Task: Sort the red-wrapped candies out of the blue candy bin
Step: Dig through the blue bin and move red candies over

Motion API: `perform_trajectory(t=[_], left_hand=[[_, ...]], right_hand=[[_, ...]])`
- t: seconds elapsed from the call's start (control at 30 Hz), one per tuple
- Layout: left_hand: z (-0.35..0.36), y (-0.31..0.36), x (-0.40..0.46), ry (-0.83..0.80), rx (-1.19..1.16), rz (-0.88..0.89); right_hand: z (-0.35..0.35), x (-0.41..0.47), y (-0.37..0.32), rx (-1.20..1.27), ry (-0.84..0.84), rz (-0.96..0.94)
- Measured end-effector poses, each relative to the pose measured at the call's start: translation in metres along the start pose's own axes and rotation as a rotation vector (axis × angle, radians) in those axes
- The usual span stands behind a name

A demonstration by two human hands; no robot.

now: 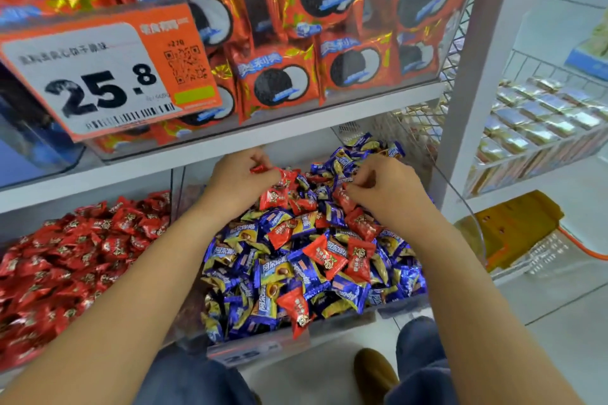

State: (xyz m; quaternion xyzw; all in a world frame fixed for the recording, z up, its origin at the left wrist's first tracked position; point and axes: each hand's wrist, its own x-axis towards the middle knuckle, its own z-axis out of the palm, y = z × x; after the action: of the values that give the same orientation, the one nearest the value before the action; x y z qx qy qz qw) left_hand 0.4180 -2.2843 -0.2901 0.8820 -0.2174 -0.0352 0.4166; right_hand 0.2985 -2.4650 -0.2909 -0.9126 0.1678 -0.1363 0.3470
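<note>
Red wrappers bunch in the curled left hand (241, 179) over the blue candy bin (467, 204), the right hand (383, 187) seemingly pinching another red-wrapped candy (343, 196); next, carry them to the red bin (23, 360).

Orange price tag (98, 76) reading 25.8 on the upper shelf edge, clear bin of red cookie packs (296, 43) behind it, wire basket of silver-wrapped sweets (539, 115) at right, brown shoe (375, 371) on the floor

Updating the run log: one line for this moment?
left hand: holds red candy | right hand: picking in blue candy bin
</note>
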Motion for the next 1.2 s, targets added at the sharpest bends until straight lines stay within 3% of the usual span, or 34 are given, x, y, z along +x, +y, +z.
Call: perform_trajectory(t=[0.1,0.27,0.43,0.57,0.73,1.0,1.2], left_hand=[[-0.005,0.003,-0.002,-0.002,-0.006,0.016],[-0.013,-0.005,-0.008,0.022,0.207,0.003],[-0.013,-0.006,-0.014,0.001,0.321,0.037],[-0.009,-0.004,-0.016,-0.145,0.299,0.061],[-0.005,-0.003,-0.018,-0.293,0.394,0.066],[0.008,0.013,-0.013,-0.426,0.542,0.22],[0.021,0.015,-0.008,-0.431,0.643,0.345]], right_hand=[[0.007,-0.002,-0.001,-0.047,-0.037,-0.046],[0.014,-0.001,0.002,-0.275,-0.137,-0.086],[0.018,-0.001,0.001,-0.398,-0.057,-0.116],[0.017,0.0,0.002,-0.372,-0.081,-0.092],[0.017,-0.003,-0.004,-0.335,-0.229,-0.183],[0.019,0.0,0.0,-0.292,-0.048,-0.161],[0.004,-0.002,0.0,-0.192,0.027,-0.109]])
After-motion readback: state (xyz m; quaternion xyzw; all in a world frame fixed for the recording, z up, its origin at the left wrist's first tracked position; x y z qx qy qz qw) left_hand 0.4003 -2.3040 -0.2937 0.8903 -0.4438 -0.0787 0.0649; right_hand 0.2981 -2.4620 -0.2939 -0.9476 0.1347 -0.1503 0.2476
